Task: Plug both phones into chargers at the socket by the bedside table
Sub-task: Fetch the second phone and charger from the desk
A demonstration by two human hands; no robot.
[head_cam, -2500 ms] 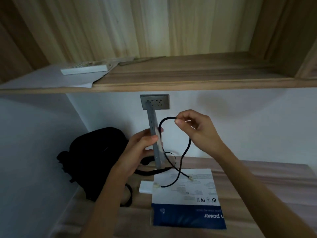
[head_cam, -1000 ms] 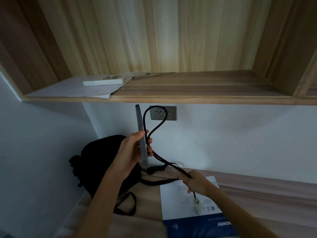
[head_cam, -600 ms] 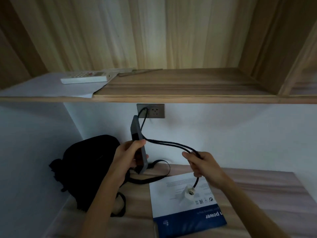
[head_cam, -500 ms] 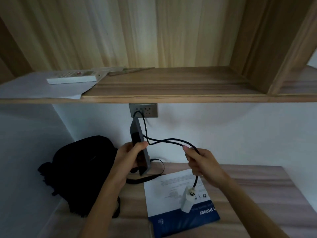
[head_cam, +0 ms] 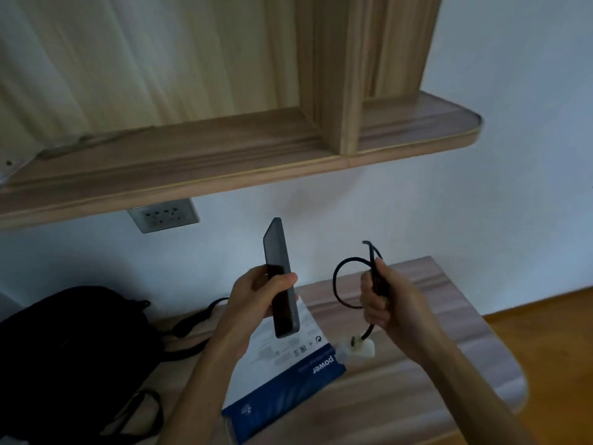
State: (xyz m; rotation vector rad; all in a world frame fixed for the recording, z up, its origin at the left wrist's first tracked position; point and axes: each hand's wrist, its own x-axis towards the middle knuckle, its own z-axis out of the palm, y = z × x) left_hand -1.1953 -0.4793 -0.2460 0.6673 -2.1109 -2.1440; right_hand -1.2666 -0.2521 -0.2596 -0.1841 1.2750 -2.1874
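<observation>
My left hand (head_cam: 256, 297) grips a dark phone (head_cam: 279, 277) upright, edge toward me, above the bedside table (head_cam: 417, 380). My right hand (head_cam: 385, 300) is curled round a looped black cable (head_cam: 345, 284); the cable's free end sticks up above my fist. A white charger plug (head_cam: 357, 346) hangs from the cable just below that hand, close over the table. The grey wall socket (head_cam: 165, 215) sits under the wooden shelf (head_cam: 224, 168), up and left of the phone, with nothing plugged in. The cable is apart from the phone.
A blue and white box (head_cam: 288, 374) lies on the table under my hands. A black backpack (head_cam: 73, 348) slumps at the table's left end against the wall. A wooden floor (head_cam: 545, 332) shows at right.
My view has swung right. The cable no longer runs along the phone; my right hand has gathered it into a loop and lifted the white plug off the box.
</observation>
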